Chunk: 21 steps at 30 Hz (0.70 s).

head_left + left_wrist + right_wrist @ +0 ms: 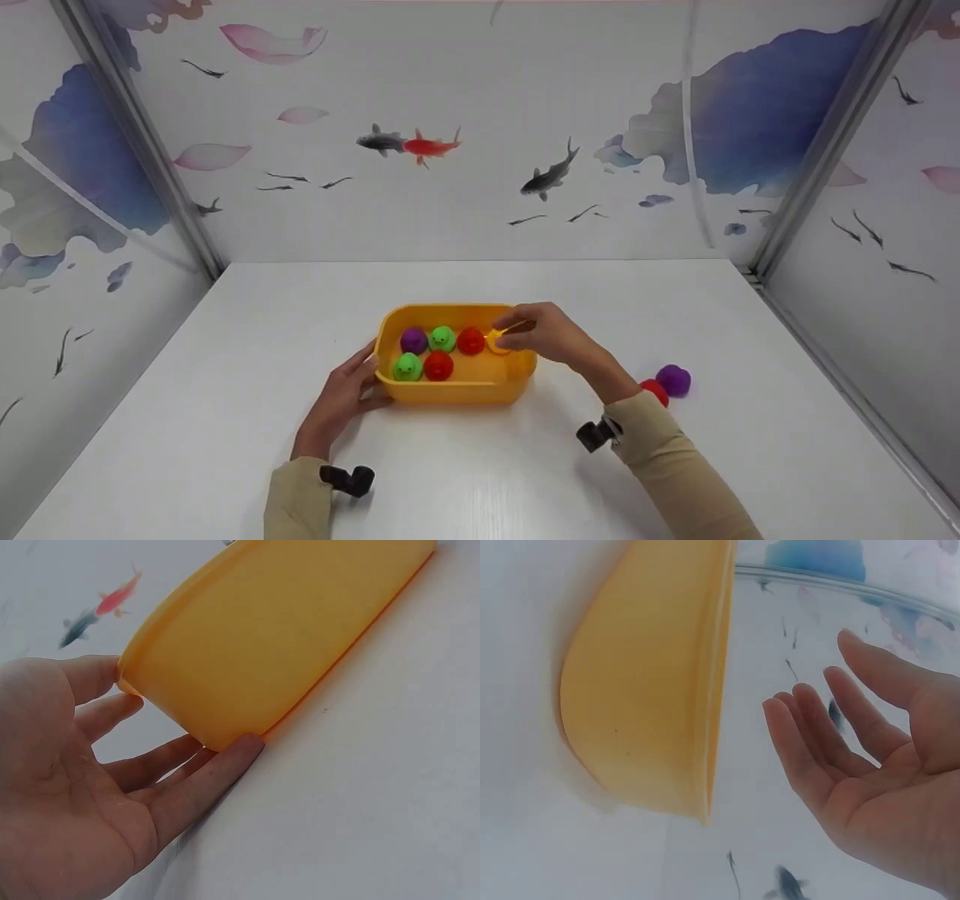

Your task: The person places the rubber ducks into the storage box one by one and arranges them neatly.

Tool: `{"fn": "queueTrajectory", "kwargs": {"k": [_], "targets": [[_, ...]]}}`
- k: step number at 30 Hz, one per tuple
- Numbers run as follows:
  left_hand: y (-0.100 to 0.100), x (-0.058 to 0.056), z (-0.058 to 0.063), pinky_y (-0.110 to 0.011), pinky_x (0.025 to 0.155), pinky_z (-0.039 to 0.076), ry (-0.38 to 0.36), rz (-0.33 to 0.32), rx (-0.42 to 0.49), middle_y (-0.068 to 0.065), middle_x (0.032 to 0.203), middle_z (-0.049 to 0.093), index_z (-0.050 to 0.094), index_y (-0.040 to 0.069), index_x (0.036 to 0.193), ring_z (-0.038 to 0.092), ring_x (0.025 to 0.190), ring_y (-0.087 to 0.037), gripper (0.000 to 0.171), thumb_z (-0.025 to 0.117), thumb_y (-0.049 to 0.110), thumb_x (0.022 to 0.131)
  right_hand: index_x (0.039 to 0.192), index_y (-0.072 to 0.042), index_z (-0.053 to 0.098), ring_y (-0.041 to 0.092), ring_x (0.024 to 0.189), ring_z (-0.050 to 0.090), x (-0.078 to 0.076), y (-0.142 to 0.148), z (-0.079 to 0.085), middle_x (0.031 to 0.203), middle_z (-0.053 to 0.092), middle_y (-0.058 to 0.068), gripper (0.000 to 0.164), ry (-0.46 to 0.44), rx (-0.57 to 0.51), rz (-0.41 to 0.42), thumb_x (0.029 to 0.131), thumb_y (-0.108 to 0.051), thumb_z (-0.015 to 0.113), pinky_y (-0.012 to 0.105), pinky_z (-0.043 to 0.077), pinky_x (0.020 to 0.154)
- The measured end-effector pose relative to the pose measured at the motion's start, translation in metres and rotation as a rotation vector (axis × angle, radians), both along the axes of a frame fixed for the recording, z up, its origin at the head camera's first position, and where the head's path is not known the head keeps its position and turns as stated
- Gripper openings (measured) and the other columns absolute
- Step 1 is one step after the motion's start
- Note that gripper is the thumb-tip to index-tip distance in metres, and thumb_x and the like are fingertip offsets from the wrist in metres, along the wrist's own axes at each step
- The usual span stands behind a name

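A yellow plastic tub (450,393) holds several small rubber ducks, among them a purple duck (413,340), a green duck (442,339) and a red duck (471,341). My left hand (339,401) touches the tub's left end, fingers near the rim and thumb low by the base; the left wrist view shows its fingers extended against the wall (247,637). Over the tub's right end hovers my right hand (551,336). Just below its fingertips is a yellow duck (496,342), partly hidden. In the right wrist view the right hand (877,765) has loosely bent fingers with nothing between them.
On the white table (465,465), right of the tub, lie a purple duck (673,381) and a red duck (655,390), the red one partly covered by my right forearm. Panels painted with fish enclose the table at the back and both sides.
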<state>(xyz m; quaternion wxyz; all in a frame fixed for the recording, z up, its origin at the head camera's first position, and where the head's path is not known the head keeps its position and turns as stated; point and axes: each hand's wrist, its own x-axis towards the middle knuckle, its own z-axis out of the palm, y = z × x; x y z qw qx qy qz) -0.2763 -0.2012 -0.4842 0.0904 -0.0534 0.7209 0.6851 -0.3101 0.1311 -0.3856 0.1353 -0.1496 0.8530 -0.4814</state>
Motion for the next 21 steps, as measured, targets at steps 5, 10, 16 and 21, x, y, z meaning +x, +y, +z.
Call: {"fn": "queueTrajectory", "kwargs": {"k": [5,10,16,21], "targets": [[0.001,0.0,0.0,-0.039,0.097,0.058,-0.002,-0.003,-0.008,-0.009,0.157,0.046,0.035,0.034,0.156,0.06,0.128,-0.027,0.051,0.045,0.04,0.106,0.12,-0.013,0.071,0.024,0.111,0.068,0.012,0.033,0.006,0.124,0.069,0.01,0.031,0.051,-0.003,-0.037,0.09,-0.021,0.074,0.038,0.057,0.099],[0.0,0.0,0.001,-0.038,0.097,0.058,-0.01,0.003,-0.01,-0.01,0.157,0.045,0.034,0.034,0.157,0.06,0.128,-0.027,0.052,0.045,0.04,0.106,0.121,-0.012,0.07,0.025,0.111,0.068,0.021,0.063,0.003,0.127,0.068,0.011,0.032,0.081,0.009,-0.078,0.091,-0.024,0.073,0.04,0.057,0.1],[0.001,0.0,0.002,-0.038,0.098,0.058,-0.025,0.004,-0.009,-0.01,0.158,0.043,0.032,0.034,0.157,0.057,0.131,-0.029,0.053,0.044,0.04,0.106,0.126,-0.011,0.067,0.023,0.106,0.068,0.024,0.097,-0.002,0.126,0.068,0.013,0.037,0.083,0.03,-0.109,0.093,-0.028,0.071,0.038,0.058,0.1],[0.002,0.0,0.001,-0.039,0.098,0.058,-0.011,-0.01,-0.013,-0.009,0.159,0.042,0.032,0.033,0.157,0.056,0.133,-0.03,0.053,0.044,0.041,0.106,0.13,-0.012,0.064,0.023,0.109,0.069,0.024,0.124,-0.001,0.13,0.066,0.012,0.044,0.068,0.026,-0.118,0.093,-0.035,0.07,0.036,0.057,0.101]]}}
